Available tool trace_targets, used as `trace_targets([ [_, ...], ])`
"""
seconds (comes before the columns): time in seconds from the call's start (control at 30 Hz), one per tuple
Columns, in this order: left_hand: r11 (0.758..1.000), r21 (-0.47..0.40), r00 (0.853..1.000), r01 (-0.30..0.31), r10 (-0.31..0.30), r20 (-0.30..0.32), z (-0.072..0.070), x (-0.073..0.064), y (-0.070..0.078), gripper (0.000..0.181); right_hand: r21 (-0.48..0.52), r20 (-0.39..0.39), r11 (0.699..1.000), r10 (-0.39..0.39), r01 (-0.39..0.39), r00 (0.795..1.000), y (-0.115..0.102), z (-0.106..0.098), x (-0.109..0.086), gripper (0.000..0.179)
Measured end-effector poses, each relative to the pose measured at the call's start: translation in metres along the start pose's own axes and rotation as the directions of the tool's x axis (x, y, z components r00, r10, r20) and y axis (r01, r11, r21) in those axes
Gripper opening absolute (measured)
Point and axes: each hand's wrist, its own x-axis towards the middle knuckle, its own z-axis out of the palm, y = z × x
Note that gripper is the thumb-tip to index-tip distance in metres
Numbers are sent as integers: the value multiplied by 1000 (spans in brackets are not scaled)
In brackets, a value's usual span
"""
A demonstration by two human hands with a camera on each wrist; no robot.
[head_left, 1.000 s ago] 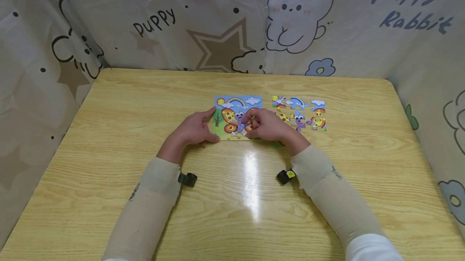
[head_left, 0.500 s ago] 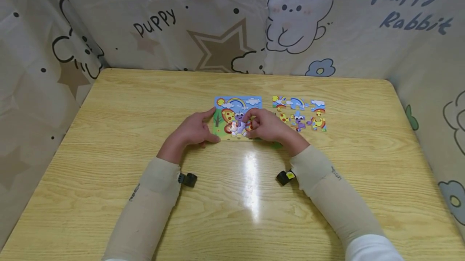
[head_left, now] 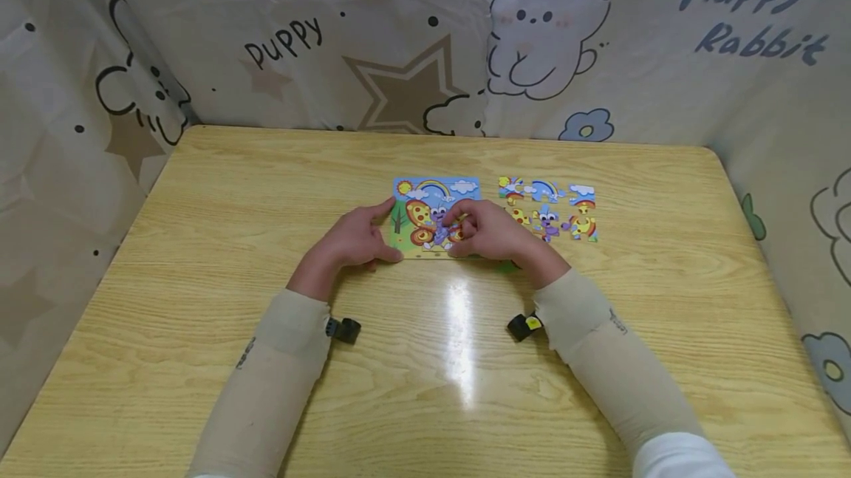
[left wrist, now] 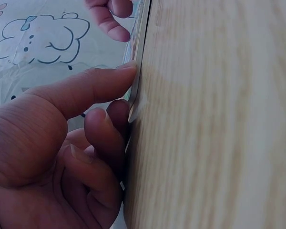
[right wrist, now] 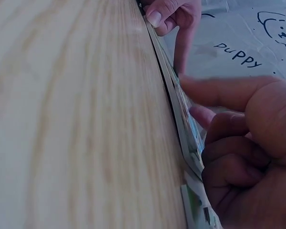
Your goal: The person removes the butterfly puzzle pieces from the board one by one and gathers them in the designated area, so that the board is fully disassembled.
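Note:
A flat butterfly jigsaw puzzle board lies near the table's middle, with a sun, rainbow and tree on it. My left hand holds its left edge, index finger at the side and thumb at the front corner; the left wrist view shows the thumb pressed to the edge. Over the board's right half, my right hand pinches a puzzle piece with the butterfly's lower body, set low over the picture. In the right wrist view, the right thumb reaches the board's surface. The right hand hides part of the butterfly's right wing.
Several loose puzzle pieces lie in rows right of the board, partly behind the right hand. A green piece shows under the right wrist. Patterned cloth hangs behind the wooden table.
The pale glare seen on the lower-body piece half a second ago is gone, so its tilt has shifted slightly. Both hands stay almost in place.

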Motion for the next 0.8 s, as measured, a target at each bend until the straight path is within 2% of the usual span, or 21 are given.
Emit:
trace_targets([
  [0.13,1000,-1,1000,5,-5,-3,0,0,0,101,-89,-13,996,-2,1,1000,1,2,2,43],
  [0.23,1000,4,1000,3,-3,-2,0,0,0,102,-175,-36,985,-8,2,999,-2,5,4,43],
  [0.33,1000,3,1000,3,-3,2,0,0,0,102,-215,-46,977,-15,5,999,-5,7,4,41],
  [0.6,1000,8,1000,4,-4,-2,0,1,0,101,-182,-49,982,-62,52,997,-5,9,-1,38],
  [0.8,1000,16,1000,1,-1,-4,0,1,-1,102,-150,-71,986,-78,66,994,-3,9,-13,40],
])
